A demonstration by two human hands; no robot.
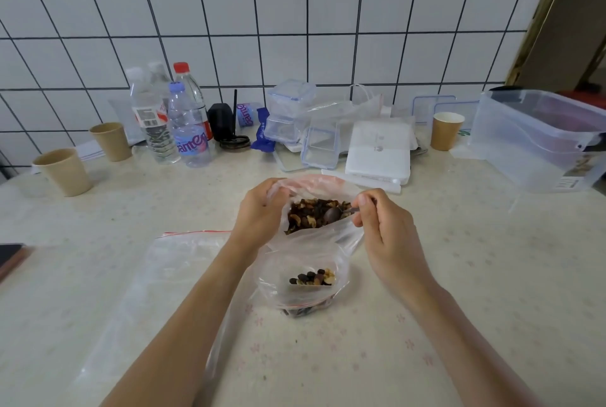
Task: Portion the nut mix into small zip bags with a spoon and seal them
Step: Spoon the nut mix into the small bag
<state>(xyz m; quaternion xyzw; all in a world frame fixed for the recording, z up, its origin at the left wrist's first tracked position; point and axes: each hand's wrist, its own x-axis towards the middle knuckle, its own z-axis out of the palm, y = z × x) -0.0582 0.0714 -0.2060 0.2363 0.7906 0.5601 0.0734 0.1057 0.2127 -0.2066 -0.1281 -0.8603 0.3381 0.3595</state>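
Between the two hands, the big bag of nut mix [314,214] stands open on the table [459,275], and the job just now looks to be drawing a spoonful out of it. The left hand [262,213] grips the bag's rim on its own side, fingers curled over the plastic, holding the mouth wide. The right hand [377,223] pinches the handle of the spoon [334,214] between thumb and fingertips, with the bowl lying down among the nuts just inside the rim on that hand's side. Below both wrists, nearer the person, a small zip bag [308,282] already holds a modest heap of nuts; whether a second small bag lies under it I cannot tell. Out past the left forearm an empty zip bag [177,262] lies flat with its red seal strip away from the person. To do this well, I would keep the left grip taut so the rim does not fold over the spoon, dig low and lift level, then carry the load the short way down to the small bag without tipping. The likely slip is nuts spilling over the floppy plastic edge between the two bags.
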